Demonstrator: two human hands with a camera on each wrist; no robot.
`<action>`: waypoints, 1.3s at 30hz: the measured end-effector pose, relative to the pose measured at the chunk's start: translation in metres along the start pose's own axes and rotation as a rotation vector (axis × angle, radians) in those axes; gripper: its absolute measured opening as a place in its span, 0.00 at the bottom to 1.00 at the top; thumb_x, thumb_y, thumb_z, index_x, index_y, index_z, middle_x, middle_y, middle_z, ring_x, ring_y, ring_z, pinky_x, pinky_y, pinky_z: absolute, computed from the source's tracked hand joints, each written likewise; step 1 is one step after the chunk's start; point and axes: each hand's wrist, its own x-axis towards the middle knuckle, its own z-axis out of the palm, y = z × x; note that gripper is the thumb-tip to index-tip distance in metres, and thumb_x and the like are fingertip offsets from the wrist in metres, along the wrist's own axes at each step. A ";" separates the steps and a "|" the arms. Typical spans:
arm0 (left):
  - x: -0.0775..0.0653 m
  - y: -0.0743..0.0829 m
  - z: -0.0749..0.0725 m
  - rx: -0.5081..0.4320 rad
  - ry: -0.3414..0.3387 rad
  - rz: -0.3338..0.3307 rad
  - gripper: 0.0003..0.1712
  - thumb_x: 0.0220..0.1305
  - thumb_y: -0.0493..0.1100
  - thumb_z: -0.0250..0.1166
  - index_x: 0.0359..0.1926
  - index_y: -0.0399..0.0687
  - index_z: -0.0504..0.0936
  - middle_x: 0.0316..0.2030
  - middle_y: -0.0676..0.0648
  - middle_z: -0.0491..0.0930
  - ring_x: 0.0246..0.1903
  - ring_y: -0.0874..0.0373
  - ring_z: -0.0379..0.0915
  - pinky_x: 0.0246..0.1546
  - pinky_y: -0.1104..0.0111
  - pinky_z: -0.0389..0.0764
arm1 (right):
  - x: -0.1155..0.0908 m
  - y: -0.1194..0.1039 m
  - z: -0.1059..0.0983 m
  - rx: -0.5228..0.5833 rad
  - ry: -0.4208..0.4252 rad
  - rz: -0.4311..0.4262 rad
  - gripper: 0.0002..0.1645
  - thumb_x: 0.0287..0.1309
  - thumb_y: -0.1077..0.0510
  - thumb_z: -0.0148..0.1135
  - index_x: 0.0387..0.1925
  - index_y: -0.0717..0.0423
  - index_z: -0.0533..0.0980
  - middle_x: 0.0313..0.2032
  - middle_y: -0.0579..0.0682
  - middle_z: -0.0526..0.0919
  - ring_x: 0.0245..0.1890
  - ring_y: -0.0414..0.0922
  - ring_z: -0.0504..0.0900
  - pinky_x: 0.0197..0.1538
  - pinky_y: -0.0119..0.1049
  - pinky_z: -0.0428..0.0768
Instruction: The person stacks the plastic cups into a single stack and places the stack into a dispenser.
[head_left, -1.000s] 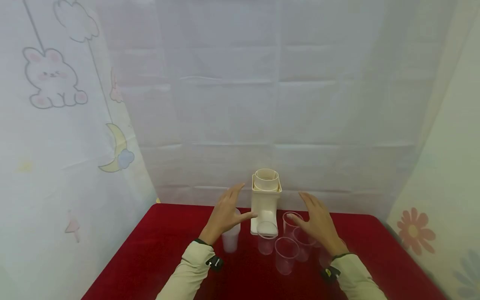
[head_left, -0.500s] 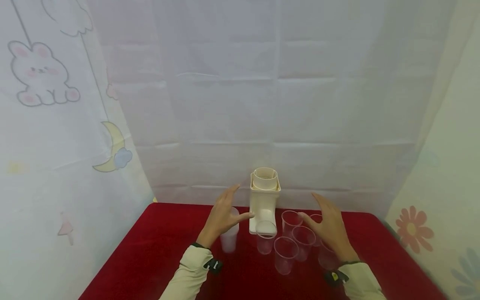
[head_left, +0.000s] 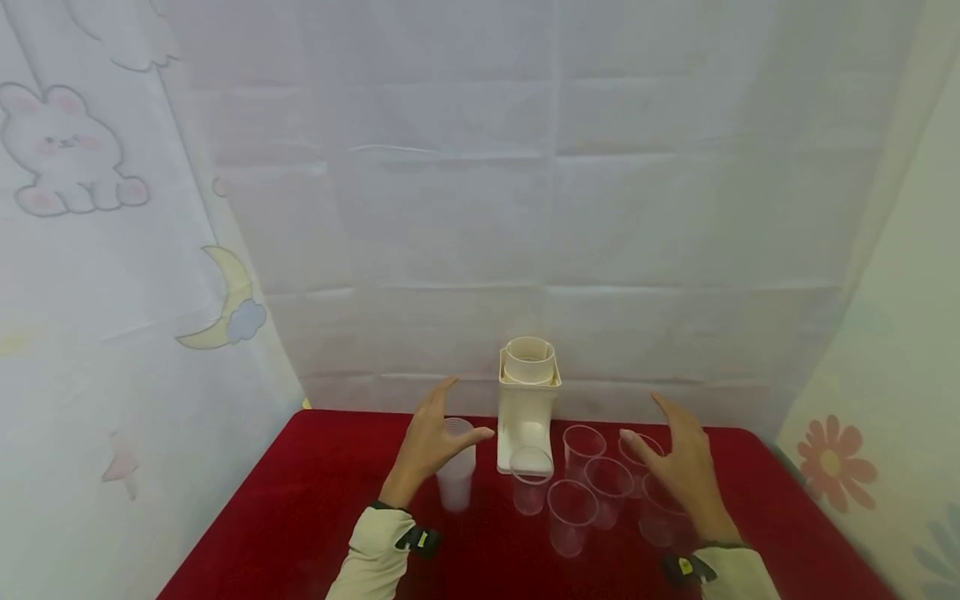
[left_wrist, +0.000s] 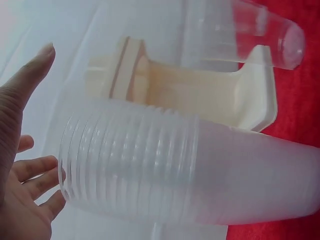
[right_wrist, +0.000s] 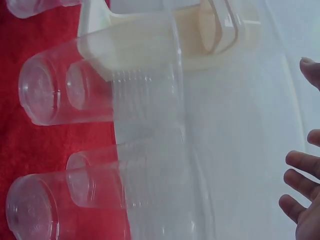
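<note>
My left hand (head_left: 426,446) hovers with thumb and fingers spread around the top of a tall stack of nested clear plastic cups (head_left: 455,483). In the left wrist view, fingertips (left_wrist: 44,176) lie close to the rim of the cup stack (left_wrist: 150,165); I cannot tell whether they touch. My right hand (head_left: 688,468), thumb apart from the fingers, is raised over single clear cups at the right, holding nothing. Among these upright cups are a front cup (head_left: 572,521), a middle cup (head_left: 609,493) and a rightmost cup (head_left: 662,518), partly behind the hand.
A cream cup dispenser (head_left: 527,400) with a round open top stands at the back centre, a single clear cup (head_left: 529,493) in front of it. Red cloth (head_left: 315,492) covers the table. A white curtain (head_left: 450,225) hangs behind.
My right hand has moved right, away from the dispenser and over the rightmost cups. My left hand has shifted slightly left, nearer the cup stack. The cups stay where they were.
</note>
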 end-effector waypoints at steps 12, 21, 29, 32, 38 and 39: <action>-0.005 -0.016 -0.009 -0.141 0.045 -0.148 0.60 0.45 0.65 0.79 0.74 0.50 0.62 0.71 0.45 0.65 0.68 0.41 0.63 0.60 0.39 0.68 | -0.005 0.012 -0.007 -0.005 0.042 0.117 0.46 0.57 0.50 0.73 0.71 0.60 0.63 0.65 0.67 0.70 0.63 0.67 0.63 0.57 0.74 0.61; -0.007 -0.028 -0.008 -0.213 0.007 -0.181 0.58 0.46 0.61 0.79 0.75 0.55 0.60 0.72 0.45 0.64 0.70 0.44 0.60 0.61 0.38 0.65 | -0.009 0.021 -0.013 0.017 -0.002 0.129 0.48 0.59 0.49 0.71 0.74 0.56 0.60 0.68 0.67 0.67 0.65 0.69 0.61 0.57 0.76 0.59; -0.019 -0.040 -0.009 -0.274 -0.045 -0.201 0.55 0.49 0.57 0.78 0.75 0.57 0.60 0.71 0.46 0.64 0.70 0.45 0.60 0.63 0.40 0.65 | -0.020 0.029 -0.021 0.027 -0.058 0.245 0.49 0.63 0.45 0.67 0.77 0.50 0.55 0.69 0.67 0.64 0.66 0.69 0.59 0.54 0.78 0.60; -0.023 -0.042 -0.011 -0.305 -0.064 -0.192 0.54 0.50 0.54 0.79 0.74 0.55 0.60 0.71 0.43 0.65 0.69 0.43 0.61 0.64 0.41 0.65 | -0.024 0.032 -0.022 0.030 -0.054 0.252 0.48 0.63 0.45 0.67 0.77 0.50 0.55 0.68 0.66 0.66 0.66 0.68 0.61 0.54 0.77 0.60; -0.030 -0.047 -0.014 -0.342 -0.105 -0.197 0.54 0.50 0.51 0.80 0.73 0.50 0.61 0.69 0.41 0.68 0.68 0.44 0.64 0.65 0.46 0.66 | -0.031 0.035 -0.025 0.045 -0.046 0.264 0.48 0.63 0.46 0.68 0.77 0.50 0.56 0.66 0.66 0.68 0.65 0.67 0.63 0.54 0.75 0.63; -0.032 -0.047 -0.013 -0.347 -0.116 -0.201 0.53 0.50 0.51 0.80 0.73 0.50 0.61 0.69 0.41 0.68 0.68 0.45 0.64 0.65 0.48 0.66 | -0.033 0.035 -0.026 0.048 -0.053 0.271 0.47 0.63 0.46 0.67 0.77 0.51 0.56 0.67 0.66 0.68 0.65 0.67 0.63 0.54 0.75 0.64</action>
